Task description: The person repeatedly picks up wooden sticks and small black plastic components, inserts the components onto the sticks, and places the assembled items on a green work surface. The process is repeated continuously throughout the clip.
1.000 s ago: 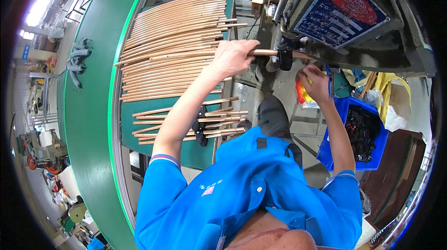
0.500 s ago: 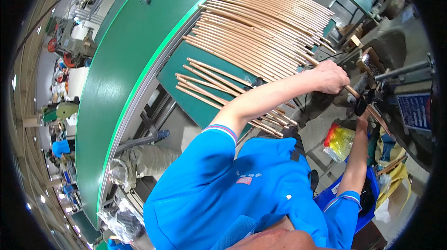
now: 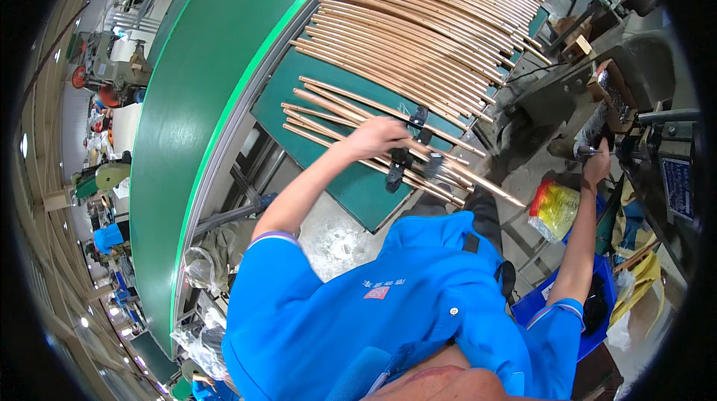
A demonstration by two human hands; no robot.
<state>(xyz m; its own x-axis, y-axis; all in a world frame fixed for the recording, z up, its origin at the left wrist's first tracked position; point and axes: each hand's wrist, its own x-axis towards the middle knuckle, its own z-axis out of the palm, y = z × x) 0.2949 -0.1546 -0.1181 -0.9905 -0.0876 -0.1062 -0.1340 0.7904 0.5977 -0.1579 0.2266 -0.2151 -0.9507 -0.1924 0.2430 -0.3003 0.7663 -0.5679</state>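
Note:
My left hand, blurred by motion, is closed around a long light-brown rod held slantwise over the small green table. Black fittings sit just right of the hand; whether they are fixed to the rod I cannot tell. A few loose rods lie below and left of it. My right hand is up at the machine on the right, fingers bent by a small metal part. What those fingers grip is too small to make out.
Many similar rods lie side by side across the green table. A wide green conveyor runs along its left. At lower right stand a blue bin, a yellow-and-red plastic bag and yellow cloth.
My left hand has swung left from the machine to the small table, bringing the rod away with it. My right hand stays at the machine, slightly higher, and the rod is gone from beside it.

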